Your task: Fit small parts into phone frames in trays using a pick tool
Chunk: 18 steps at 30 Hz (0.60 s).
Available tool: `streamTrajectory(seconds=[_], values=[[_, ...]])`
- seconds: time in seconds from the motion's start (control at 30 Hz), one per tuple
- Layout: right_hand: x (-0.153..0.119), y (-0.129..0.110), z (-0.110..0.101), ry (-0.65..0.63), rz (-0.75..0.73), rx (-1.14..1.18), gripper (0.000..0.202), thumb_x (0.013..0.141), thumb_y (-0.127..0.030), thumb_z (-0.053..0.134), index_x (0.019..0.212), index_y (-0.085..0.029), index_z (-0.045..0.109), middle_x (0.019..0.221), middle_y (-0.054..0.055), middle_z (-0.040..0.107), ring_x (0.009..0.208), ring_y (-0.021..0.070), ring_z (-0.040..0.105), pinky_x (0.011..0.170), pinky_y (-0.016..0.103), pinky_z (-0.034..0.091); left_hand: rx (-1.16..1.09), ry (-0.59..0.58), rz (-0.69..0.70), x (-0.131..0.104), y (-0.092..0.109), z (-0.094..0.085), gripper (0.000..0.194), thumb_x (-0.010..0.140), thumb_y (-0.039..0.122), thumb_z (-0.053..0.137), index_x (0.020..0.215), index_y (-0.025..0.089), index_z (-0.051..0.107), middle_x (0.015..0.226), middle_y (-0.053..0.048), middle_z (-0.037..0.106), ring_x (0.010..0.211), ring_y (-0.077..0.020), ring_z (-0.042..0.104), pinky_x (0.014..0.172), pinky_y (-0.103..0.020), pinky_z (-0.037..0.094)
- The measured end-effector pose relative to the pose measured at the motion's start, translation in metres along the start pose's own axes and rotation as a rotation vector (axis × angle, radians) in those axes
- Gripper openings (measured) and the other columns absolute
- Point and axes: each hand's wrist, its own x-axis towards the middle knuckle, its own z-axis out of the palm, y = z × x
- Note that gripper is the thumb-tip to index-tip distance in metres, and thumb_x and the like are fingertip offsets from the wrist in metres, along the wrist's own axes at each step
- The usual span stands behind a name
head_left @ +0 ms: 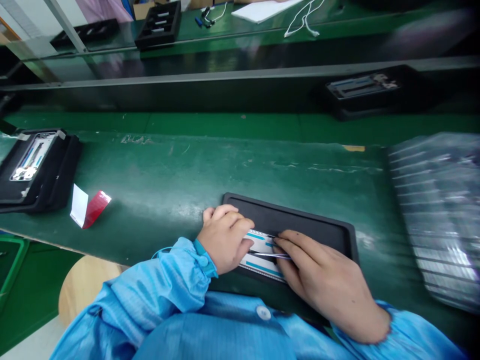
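Both hands on a flat part in a black tray

The silvery part (262,255) with blue strips lies in the tray (318,227); left hand (225,237), fingers curled, presses it, right hand (322,280) pinches slim tweezers (272,255) against it.

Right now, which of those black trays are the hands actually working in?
The black tray at the bench's near edge, under both hands. The left tray and the far right one lie untouched.
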Motion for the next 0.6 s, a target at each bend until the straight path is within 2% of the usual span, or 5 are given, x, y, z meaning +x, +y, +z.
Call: streamTrajectory(seconds=[0.17,0.33,0.6], values=[[-0.002,0.0,-0.001,0.001,0.004,0.015,0.022,0.107,-0.023,0.058,0.117,-0.012,0.075,0.119,0.013,0.078,0.098,0.0242,0.075,0.086,0.039,0.059,0.0,0.012,0.014,-0.001,0.0,0.001,0.027,0.098,0.032,0.073,0.124,0.024,0.071,0.125,-0.008,0.078,0.14,-0.0356,0.057,0.113,-0.061,0.04],[0.004,0.001,0.0,-0.003,0.088,0.051,0.024,0.108,-0.029,0.06,0.119,-0.012,0.072,0.122,0.013,0.077,0.098,0.0225,0.076,0.083,0.035,0.06,0.008,-0.004,0.005,0.0,0.0,0.0,0.028,0.098,0.033,0.071,0.125,0.025,0.071,0.127,-0.009,0.078,0.141,-0.0359,0.056,0.113,-0.061,0.04],[0.009,0.003,0.005,0.004,0.065,0.052,0.018,0.108,-0.022,0.057,0.113,-0.015,0.073,0.115,0.009,0.079,0.09,0.0194,0.075,0.079,0.033,0.057,0.004,-0.026,-0.008,0.0,0.001,-0.001,0.028,0.099,0.034,0.07,0.125,0.025,0.072,0.129,-0.01,0.077,0.142,-0.0364,0.055,0.113,-0.061,0.039]])
